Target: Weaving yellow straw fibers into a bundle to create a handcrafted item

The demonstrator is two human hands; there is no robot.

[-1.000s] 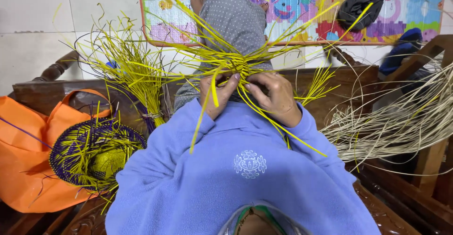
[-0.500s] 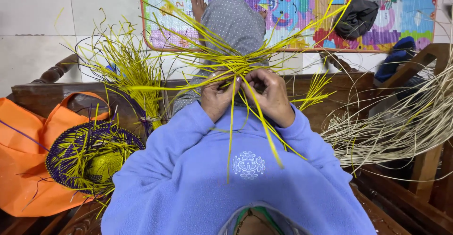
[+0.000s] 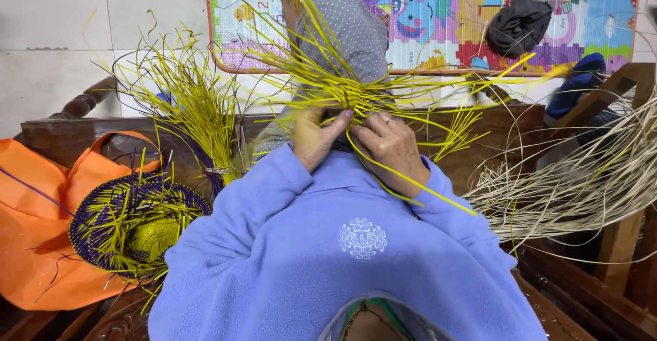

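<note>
My left hand [image 3: 316, 135] and my right hand [image 3: 391, 148] meet at the centre of a woven start of yellow-green strips [image 3: 356, 91]. Both pinch the crossing where the strips fan out in all directions. Long strips stick up to the upper left and trail off to the right. One strip hangs down past my right wrist. My blue fleece sleeves [image 3: 274, 204] fill the lower middle. My grey-clad legs [image 3: 342, 33] stretch away under the strips.
At the left, a purple-and-yellow half-woven basket [image 3: 130, 224] lies on an orange bag [image 3: 34, 218]. A tied bundle of yellow strips [image 3: 198, 118] stands behind it. Pale straw strands [image 3: 575, 183] heap at the right by a wooden frame [image 3: 616, 252]. A colourful play mat [image 3: 438, 12] covers the floor ahead.
The strips hanging in front of my chest have swung up and away. My hands stayed together on the crossing and shifted slightly; the view moved a little closer.
</note>
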